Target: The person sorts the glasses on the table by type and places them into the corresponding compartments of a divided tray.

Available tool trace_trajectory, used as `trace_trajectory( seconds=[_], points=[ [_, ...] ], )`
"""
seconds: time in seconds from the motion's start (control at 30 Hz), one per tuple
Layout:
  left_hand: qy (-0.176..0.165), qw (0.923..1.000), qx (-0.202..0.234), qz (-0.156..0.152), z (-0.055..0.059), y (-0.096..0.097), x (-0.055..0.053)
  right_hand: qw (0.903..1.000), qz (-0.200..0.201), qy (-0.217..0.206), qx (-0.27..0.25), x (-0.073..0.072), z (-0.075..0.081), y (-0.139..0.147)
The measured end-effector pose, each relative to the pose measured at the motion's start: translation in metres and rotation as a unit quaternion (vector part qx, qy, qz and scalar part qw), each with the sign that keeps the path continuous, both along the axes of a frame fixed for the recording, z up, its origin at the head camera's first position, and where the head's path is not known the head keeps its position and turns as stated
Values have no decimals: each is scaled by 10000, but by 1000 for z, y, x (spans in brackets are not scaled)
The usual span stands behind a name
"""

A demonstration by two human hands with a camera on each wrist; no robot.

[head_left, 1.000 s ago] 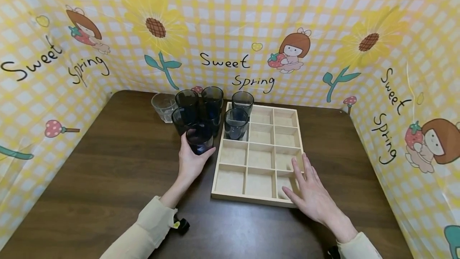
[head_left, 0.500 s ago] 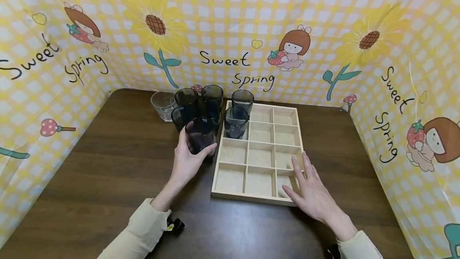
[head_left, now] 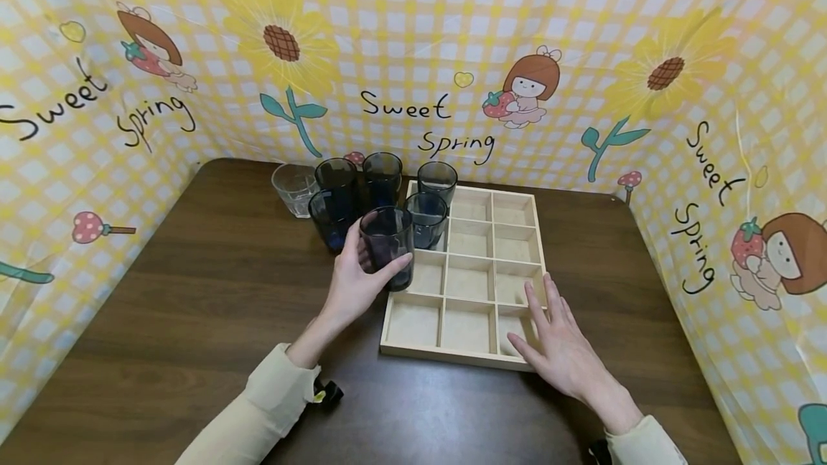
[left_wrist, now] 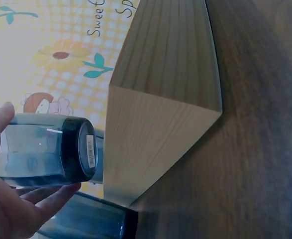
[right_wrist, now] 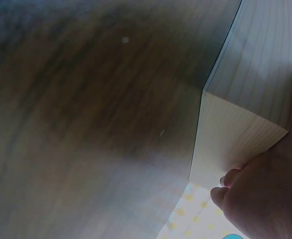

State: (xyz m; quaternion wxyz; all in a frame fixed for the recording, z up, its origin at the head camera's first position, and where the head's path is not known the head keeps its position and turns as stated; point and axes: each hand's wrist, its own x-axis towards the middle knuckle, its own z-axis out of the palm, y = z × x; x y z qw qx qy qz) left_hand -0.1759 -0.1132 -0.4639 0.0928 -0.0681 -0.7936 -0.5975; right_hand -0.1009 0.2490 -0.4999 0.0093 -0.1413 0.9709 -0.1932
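Note:
My left hand (head_left: 357, 282) grips a dark tinted drinking glass (head_left: 388, 239) between thumb and fingers, raised over the left edge of the wooden compartment box (head_left: 413, 359). In the left wrist view the held glass (left_wrist: 46, 149) shows a small label on its base. Two tinted glasses stand in the box's left column, a farther glass (head_left: 437, 181) and a nearer glass (head_left: 429, 224) partly behind the held one. With fingers spread, my right hand (head_left: 565, 350) rests on the box's near right corner. In the right wrist view its fingers (right_wrist: 230, 177) lie against the box's side.
Left of the box stands a group of tinted glasses (head_left: 332, 217), with a clear glass (head_left: 296, 191) at its far left. The brown table (head_left: 226, 293) is enclosed by a yellow checked cloth (head_left: 413, 41) at the back and sides.
My left hand has lifted the tinted glass out of the group and carried it right, to the box's left edge. My right hand has stayed in place.

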Motion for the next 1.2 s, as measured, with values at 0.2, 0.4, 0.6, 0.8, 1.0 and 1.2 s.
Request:
trace_trajectory(
  seconds=[0.2,0.4,0.6,0.8,1.0,1.2],
  points=[
    [217,9991,95,-346,-3,14,-8,10000,-6,-19,-26,0,1,0],
    [144,9986,187,-476,-7,25,-14,10000,16,-10,-34,0,0,-1],
    [185,9985,143,-492,-11,31,-14,10000,29,-45,-6,-1,0,0],
    [215,9975,-28,-665,-16,32,-15,10000,-15,-57,9,-1,0,1],
    [249,9965,-354,-722,-20,32,-13,9999,-8,-129,-41,-1,0,1],
    [373,9949,-538,-767,-21,31,-14,9999,2,-117,-40,-1,0,1]
  ],
)
